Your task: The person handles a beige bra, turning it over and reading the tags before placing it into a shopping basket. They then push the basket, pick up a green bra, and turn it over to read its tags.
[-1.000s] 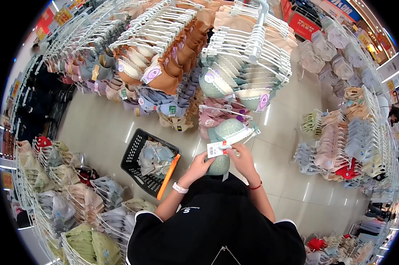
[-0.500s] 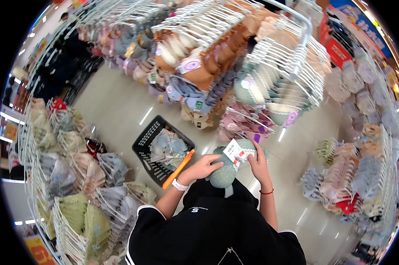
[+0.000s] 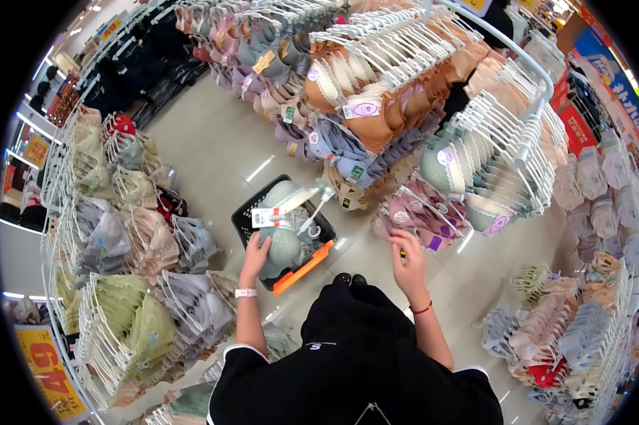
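A green bra [image 3: 280,249] with a white tag [image 3: 262,217] and a pale hanger lies over a black basket [image 3: 250,210] with an orange handle [image 3: 303,267]. My left hand [image 3: 255,256] is at the bra's near left edge, its fingers pressed together on the green cup. To the right, my right hand [image 3: 408,265] is raised away from the bra, just below hanging pink bras [image 3: 420,212]. Its fingers are loosely curled and apart, with nothing between them.
A rack ahead holds brown bras [image 3: 376,117] and green-and-cream bras [image 3: 457,170] on white hangers. More racks stand at the left, with yellow-green bras [image 3: 132,315], and at the right, with pink bras [image 3: 541,309]. A yellow price sign [image 3: 50,372] is at the lower left.
The green bra has moved left from in front of my body to over the basket, with my left hand. My right hand has let go of it. The view has shifted.
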`<state>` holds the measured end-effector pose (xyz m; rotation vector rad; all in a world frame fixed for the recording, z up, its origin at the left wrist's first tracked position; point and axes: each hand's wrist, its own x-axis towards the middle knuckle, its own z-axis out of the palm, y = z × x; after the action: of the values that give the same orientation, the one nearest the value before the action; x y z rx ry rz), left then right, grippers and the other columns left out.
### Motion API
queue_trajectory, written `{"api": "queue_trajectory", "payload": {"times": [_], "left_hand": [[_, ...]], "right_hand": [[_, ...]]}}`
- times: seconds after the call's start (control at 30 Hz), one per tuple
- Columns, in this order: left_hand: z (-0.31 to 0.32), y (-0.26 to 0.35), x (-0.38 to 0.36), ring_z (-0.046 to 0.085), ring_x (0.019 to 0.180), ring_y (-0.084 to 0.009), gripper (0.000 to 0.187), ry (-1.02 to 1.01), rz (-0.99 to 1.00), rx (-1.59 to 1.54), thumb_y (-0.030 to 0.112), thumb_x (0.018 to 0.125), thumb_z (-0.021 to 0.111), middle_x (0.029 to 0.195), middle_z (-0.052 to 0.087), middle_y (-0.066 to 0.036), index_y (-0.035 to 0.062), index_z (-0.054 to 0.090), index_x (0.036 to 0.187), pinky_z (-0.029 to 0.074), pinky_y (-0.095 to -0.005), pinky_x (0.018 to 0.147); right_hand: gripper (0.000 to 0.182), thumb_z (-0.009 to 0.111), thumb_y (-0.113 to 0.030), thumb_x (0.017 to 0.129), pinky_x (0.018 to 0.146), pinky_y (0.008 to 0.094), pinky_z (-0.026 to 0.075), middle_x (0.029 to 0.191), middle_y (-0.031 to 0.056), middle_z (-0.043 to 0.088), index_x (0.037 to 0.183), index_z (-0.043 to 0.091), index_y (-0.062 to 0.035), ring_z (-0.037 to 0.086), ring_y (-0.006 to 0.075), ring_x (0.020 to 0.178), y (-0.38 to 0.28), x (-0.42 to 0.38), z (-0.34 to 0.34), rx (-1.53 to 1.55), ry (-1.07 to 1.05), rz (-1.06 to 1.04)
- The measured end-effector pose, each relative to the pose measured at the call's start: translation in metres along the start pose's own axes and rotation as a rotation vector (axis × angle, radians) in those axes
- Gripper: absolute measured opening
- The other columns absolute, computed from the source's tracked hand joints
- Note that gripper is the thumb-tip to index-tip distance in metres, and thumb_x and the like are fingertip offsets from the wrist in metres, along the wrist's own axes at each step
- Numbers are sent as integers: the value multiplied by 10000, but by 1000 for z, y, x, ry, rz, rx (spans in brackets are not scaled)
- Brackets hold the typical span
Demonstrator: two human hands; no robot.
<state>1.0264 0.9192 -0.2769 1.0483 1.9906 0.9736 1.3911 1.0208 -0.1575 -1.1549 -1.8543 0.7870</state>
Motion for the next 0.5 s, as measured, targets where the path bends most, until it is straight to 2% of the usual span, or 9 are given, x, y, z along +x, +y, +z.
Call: {"api": "queue_trajectory", "payload": {"times": [0.07,0.1,0.2,0.27,0.3,0.33,0.43,0.5], "left_hand": [[3,-62,-4,566,963,-314,518,188,-17,715,254,832,595,1073,580,-171,-42,436,1226,434,-389,858],[2,-71,-6,502,1027,-426,648,38,-244,748,353,805,582,1130,524,-236,-4,363,1299,415,-464,870],[28,-69,-22,528,1000,-400,541,-109,-241,655,403,851,493,1083,553,-233,28,453,1240,426,-455,856],[59,-77,-32,558,944,-384,493,-236,-162,453,439,882,400,997,587,-236,34,550,1119,436,-445,842],[77,-82,-42,574,902,-375,473,-207,-191,432,433,892,379,942,604,-227,30,589,1023,445,-444,818],[94,-84,-52,590,861,-367,483,-174,-220,410,426,901,358,887,620,-217,26,629,927,455,-442,795],[117,-64,-71,599,824,-371,506,-14,-280,592,433,895,353,850,632,-205,27,649,846,466,-456,734],[117,-61,-64,605,809,-360,508,-50,-347,621,442,889,360,832,638,-188,36,655,812,469,-452,704]], "right_hand": [[93,534,-28,825,823,344,430,1015,125,575,898,591,-20,546,298,949,1,-8,7,11,-40,21],[93,534,-28,825,819,342,431,1018,126,575,897,593,-21,546,298,947,4,-14,10,12,-60,37],[106,535,-30,823,813,342,437,1003,132,583,903,605,-28,548,300,950,13,-30,17,29,-150,107],[109,535,-32,823,816,345,439,990,132,589,905,608,-30,549,300,952,26,-40,25,87,-225,196],[109,528,-44,847,707,289,475,982,128,594,898,619,-13,588,231,836,32,-43,30,10,-244,92],[112,523,-46,852,711,291,477,980,128,594,897,619,-12,588,234,836,37,-45,35,30,-290,91],[126,510,-71,868,719,297,484,973,129,592,904,615,-12,584,244,856,51,-49,58,105,-444,84],[128,526,-92,861,730,304,483,969,126,593,920,613,-18,575,251,879,55,-41,84,139,-534,55]]}}
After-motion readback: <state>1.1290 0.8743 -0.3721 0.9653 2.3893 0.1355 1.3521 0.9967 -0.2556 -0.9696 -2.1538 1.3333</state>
